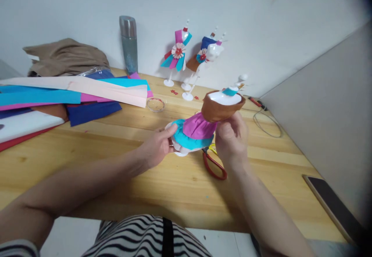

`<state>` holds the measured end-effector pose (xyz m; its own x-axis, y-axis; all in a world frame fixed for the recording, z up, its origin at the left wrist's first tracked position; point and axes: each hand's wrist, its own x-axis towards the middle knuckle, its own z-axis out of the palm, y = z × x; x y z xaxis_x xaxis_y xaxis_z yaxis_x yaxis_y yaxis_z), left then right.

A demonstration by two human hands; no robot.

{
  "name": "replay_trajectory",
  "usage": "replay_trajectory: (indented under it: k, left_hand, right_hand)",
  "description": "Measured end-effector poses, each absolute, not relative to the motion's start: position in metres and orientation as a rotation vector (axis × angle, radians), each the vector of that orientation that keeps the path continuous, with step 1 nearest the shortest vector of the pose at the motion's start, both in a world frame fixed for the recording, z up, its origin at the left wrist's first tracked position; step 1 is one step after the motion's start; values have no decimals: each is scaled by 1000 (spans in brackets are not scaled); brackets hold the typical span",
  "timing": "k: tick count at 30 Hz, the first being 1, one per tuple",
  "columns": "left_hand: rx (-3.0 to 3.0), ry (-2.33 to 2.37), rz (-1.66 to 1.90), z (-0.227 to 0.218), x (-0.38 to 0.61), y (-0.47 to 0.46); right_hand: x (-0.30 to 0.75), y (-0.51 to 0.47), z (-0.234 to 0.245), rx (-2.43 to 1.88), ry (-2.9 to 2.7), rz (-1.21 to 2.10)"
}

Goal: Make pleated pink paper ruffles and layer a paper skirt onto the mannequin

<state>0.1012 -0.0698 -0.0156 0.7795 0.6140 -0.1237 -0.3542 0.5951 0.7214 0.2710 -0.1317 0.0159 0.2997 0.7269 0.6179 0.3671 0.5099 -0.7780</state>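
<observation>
I hold a small white mannequin doll (225, 98) tilted above the wooden table (116, 160). It wears crepe paper: a brown band (217, 112), a magenta part (199, 127) and a turquoise skirt (188, 141). My left hand (157, 146) pinches the skirt's lower edge by the doll's white base. My right hand (231, 137) is closed around the doll at the brown band. Red-handled scissors (213, 164) lie on the table just under the doll.
Sheets of coloured crepe paper (72, 94) are stacked at the left, with brown cloth (66, 55) behind. A metal flask (128, 44), two dressed dolls on stands (188, 55) and a small glass dish (155, 104) stand near the wall. A phone (334, 206) lies at the right edge.
</observation>
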Motion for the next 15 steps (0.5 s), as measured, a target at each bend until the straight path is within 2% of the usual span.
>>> replay_trajectory:
  k: [5, 11, 15]
  left_hand:
    - [621, 432, 551, -11, 100, -74]
    - [639, 294, 558, -12, 98, -72]
    - [683, 332, 569, -15, 99, -74]
  right_hand:
    - [265, -126, 19, -1006, -1205, 422]
    - [268, -118, 21, -863, -1208, 386]
    - [268, -114, 19, -972, -1300, 313]
